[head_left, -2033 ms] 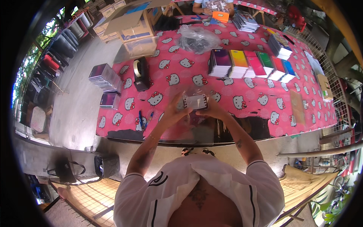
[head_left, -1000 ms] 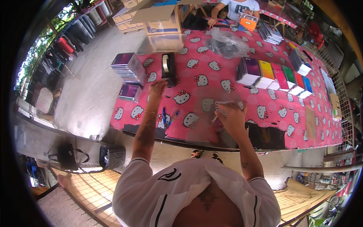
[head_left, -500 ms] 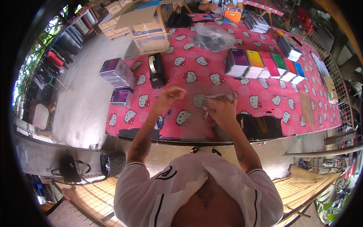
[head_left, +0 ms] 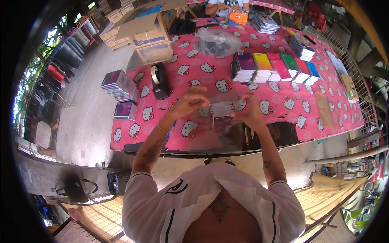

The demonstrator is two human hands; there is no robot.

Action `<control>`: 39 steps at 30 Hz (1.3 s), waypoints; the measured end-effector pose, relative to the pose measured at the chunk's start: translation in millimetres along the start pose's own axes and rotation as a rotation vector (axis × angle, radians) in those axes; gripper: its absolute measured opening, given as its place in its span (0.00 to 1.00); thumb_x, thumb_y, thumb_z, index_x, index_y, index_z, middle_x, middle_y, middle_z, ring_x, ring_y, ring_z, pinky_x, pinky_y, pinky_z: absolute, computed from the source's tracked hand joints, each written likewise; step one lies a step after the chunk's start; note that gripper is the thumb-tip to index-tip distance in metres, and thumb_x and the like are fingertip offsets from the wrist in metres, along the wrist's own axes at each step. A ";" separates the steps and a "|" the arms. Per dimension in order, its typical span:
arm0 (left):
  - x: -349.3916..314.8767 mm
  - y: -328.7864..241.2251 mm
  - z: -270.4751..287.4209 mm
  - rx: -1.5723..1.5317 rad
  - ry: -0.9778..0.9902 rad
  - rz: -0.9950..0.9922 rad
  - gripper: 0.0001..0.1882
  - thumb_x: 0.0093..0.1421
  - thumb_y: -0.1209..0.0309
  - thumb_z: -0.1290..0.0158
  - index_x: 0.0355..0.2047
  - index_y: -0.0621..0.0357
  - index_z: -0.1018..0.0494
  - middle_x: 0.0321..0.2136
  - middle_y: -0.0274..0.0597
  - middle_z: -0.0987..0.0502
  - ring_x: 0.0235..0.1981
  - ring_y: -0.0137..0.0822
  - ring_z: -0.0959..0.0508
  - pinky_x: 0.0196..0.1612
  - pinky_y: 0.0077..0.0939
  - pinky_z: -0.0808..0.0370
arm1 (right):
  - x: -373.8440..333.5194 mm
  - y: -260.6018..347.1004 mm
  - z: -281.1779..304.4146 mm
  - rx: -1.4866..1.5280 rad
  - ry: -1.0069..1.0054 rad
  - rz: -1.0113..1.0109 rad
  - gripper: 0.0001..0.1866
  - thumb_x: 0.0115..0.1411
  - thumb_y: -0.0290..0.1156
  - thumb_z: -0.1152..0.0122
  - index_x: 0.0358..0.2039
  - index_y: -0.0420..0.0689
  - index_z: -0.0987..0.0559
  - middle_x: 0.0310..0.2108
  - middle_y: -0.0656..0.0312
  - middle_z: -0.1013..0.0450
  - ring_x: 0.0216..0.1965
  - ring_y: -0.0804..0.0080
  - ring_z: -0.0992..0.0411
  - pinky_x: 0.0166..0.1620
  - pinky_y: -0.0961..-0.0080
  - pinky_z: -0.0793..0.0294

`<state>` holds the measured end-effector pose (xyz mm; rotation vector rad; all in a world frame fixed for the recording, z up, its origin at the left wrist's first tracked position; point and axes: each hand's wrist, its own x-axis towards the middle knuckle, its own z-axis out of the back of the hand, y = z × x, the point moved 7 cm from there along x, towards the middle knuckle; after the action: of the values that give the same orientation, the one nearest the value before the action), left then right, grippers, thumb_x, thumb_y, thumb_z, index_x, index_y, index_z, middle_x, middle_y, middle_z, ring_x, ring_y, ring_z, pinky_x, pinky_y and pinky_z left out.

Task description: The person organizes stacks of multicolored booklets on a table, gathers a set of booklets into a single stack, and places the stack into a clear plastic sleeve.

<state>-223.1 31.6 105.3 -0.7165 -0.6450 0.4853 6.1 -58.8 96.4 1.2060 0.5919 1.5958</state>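
Observation:
In front of me on the table stands a small stack of spiral notebooks point(head_left: 221, 108), white page edges up, with a dark purple cover showing on the near side. A thin clear plastic sheet point(head_left: 201, 139) seems to lie under and around it. My left hand point(head_left: 191, 101) hovers just left of the stack, fingers curved and apart. To the right, my right hand point(head_left: 252, 113) is open, its thumb close to the stack's edge. Whether either hand touches the film is hard to make out. A black tape dispenser point(head_left: 161, 83) sits beyond my left hand.
Purple notebooks point(head_left: 118, 86) are piled at the table's left edge. Colourful notebook stacks point(head_left: 279, 68) form a row at the right. Crumpled clear plastic point(head_left: 216, 41) lies farther back, near a cardboard box point(head_left: 150, 34). Another person point(head_left: 227, 6) works at the far side.
My hands have drawn apart, and the notebook stack between them now shows plainly. My right hand has opened away from it. The whole view has shifted slightly.

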 end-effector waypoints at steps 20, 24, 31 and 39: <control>-0.6 55.5 -59.5 -0.627 0.062 0.411 0.31 0.62 0.68 0.39 0.64 0.55 0.36 0.57 0.44 0.29 0.54 0.32 0.27 0.52 0.27 0.26 | 26.7 -88.1 -58.9 0.683 0.150 -0.338 0.20 0.61 0.36 0.33 0.50 0.37 0.21 0.57 0.56 0.34 0.54 0.69 0.30 0.53 0.72 0.29; -12.6 76.7 -62.5 -0.441 -0.065 0.487 0.24 0.61 0.67 0.39 0.57 0.58 0.28 0.52 0.39 0.25 0.52 0.30 0.25 0.52 0.27 0.26 | 42.5 -67.1 -78.8 0.232 0.417 -0.235 0.20 0.58 0.35 0.32 0.49 0.39 0.20 0.41 0.57 0.21 0.41 0.70 0.23 0.44 0.72 0.26; 2.8 -86.8 -59.1 0.769 -0.158 -0.167 0.23 0.50 0.67 0.35 0.49 0.45 0.20 0.61 0.44 0.33 0.64 0.46 0.36 0.65 0.51 0.38 | 46.8 -60.0 -58.8 0.187 0.157 0.079 0.19 0.56 0.31 0.32 0.46 0.38 0.20 0.32 0.65 0.22 0.30 0.83 0.31 0.34 0.79 0.31; -5.3 -69.4 -30.2 0.370 -0.144 -0.023 0.44 0.47 0.55 0.33 0.63 0.56 0.34 0.64 0.49 0.36 0.66 0.51 0.38 0.68 0.57 0.47 | 28.8 -46.5 -63.6 0.243 0.508 0.012 0.30 0.52 0.35 0.29 0.56 0.42 0.25 0.55 0.53 0.28 0.54 0.62 0.28 0.55 0.67 0.30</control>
<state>-193.2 -30.9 136.3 -0.3259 -0.6732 0.6195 -31.9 -3.9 45.6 0.9697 1.1296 1.8931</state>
